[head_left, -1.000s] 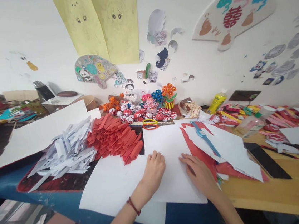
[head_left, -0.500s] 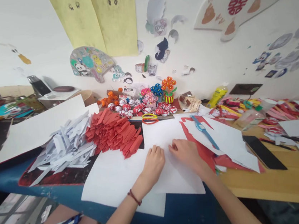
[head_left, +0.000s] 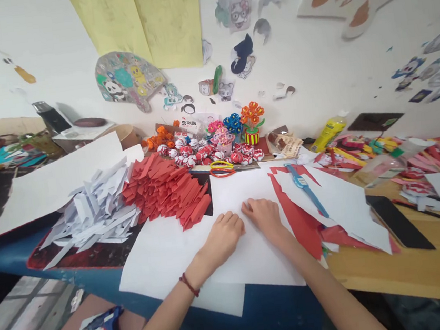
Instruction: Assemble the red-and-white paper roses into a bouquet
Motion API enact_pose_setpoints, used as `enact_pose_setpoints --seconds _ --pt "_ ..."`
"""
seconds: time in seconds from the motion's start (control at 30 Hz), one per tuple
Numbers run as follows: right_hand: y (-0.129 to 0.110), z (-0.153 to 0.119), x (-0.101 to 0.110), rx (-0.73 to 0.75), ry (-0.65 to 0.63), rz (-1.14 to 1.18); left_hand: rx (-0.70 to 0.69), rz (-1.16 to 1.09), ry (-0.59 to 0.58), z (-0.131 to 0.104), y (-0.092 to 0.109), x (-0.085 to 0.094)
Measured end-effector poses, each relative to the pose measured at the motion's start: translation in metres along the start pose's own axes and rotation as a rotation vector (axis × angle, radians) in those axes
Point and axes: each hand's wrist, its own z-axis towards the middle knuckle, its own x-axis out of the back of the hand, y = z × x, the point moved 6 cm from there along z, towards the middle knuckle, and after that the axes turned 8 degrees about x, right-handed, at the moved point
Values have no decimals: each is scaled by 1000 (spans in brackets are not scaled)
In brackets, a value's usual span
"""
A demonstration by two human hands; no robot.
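Over the white paper sheets (head_left: pixel 163 264) at the middle of the table, my left hand (head_left: pixel 225 234) is closed, its fingers curled inward. Facing it, only a short gap away, my right hand (head_left: pixel 263 217) is also closed, thumb and fingers bent together. Whatever the fingers may hold is hidden or too small to make out against the white. Left of the hands lie a heap of folded red paper strips (head_left: pixel 167 189) and a heap of white paper strips (head_left: pixel 94 211). Scissors with yellow and red handles (head_left: pixel 222 168) lie just beyond the sheets.
Red and white paper balls (head_left: pixel 187 158) and small craft flowers (head_left: pixel 252 116) stand by the wall. To the right are a blue watch-like band (head_left: pixel 306 189), a black phone (head_left: pixel 399 221) and a yellow bottle (head_left: pixel 329 131). A blue glue gun (head_left: pixel 109 326) rests on a stool at lower left.
My view has tilted down a little and shifted. My two hands have come slightly closer together, both still closed above the white paper.
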Motion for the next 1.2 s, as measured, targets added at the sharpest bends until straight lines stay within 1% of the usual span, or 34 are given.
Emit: enact_pose_setpoints --seconds 0.13,0.2,0.33,0.43,0.53,0.67,0.73,0.8,0.87,0.9,0.93,0.97,1.0,1.03,1.07,1.1,1.13,1.2 --pt "1 0 -2 14 4 16 188 -138 93 -10 -17 11" --pt "1 0 -2 20 7 21 222 -162 106 -14 -21 15" --pt "1 0 -2 18 7 31 183 -122 97 -14 -19 13" --pt "1 0 -2 17 4 29 138 -29 119 -14 -13 9" --pt "1 0 -2 27 8 31 71 20 125 -18 -5 10" --pt "2 1 -3 40 10 35 -33 -70 54 -23 3 18" --pt "2 1 -4 40 10 34 -13 -72 43 -23 4 21" --pt "2 1 -4 39 14 30 64 -17 65 -25 7 19" --pt "2 1 -4 41 18 27 95 35 93 -34 21 16" --pt "1 1 -4 42 19 26 69 43 91 -41 34 14" --pt "1 0 -4 43 20 26 -59 49 89 -49 53 13" --pt "1 0 -4 45 20 25 -191 17 31 -58 71 11" --pt "2 0 -5 45 20 24 -360 -53 -8 -68 88 13" --pt "2 0 -5 46 21 24 -527 -116 -5 -77 100 18" --pt "2 0 -5 49 22 25 -538 -127 -8 -78 101 22" --pt "2 0 -4 55 25 27 -445 -105 -8 -74 93 24" --pt "2 0 -4 57 27 28 -289 -62 19 -68 78 25" --pt "1 0 -3 56 27 25 85 88 113 -60 46 26"
